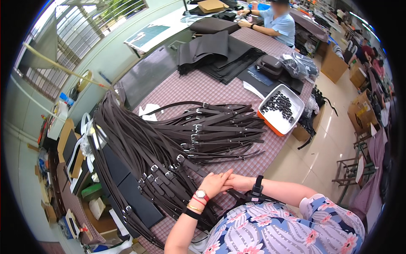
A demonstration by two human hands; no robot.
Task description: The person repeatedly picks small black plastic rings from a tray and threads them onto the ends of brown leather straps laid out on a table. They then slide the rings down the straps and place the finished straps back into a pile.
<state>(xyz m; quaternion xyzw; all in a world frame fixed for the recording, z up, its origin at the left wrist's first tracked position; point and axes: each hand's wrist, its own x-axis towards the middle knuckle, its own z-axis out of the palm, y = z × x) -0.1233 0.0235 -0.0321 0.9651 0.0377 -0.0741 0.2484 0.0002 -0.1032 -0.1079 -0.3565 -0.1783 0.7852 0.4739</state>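
Observation:
My left hand (212,183) and my right hand (238,182) are together at the near edge of the table, close to my body. The left fingers lie across the right hand, and both hands look closed. What is between them is hidden. A dark brown buckled strap (195,167) runs up to my left hand, and dark strap pieces show just below the hands. Around them spreads a large pile of dark brown straps (139,127) with silver buckles, fanned out to the right and toward me. Several buckles (155,168) lie left of my left hand.
A white tray (299,101) with an orange side holds small black round parts at the right table edge. Black sheets (203,48), a dark case (269,65) and plastic-wrapped goods (299,63) lie farther back. Another person (281,25) works at the far end. Cardboard boxes (335,65) stand right.

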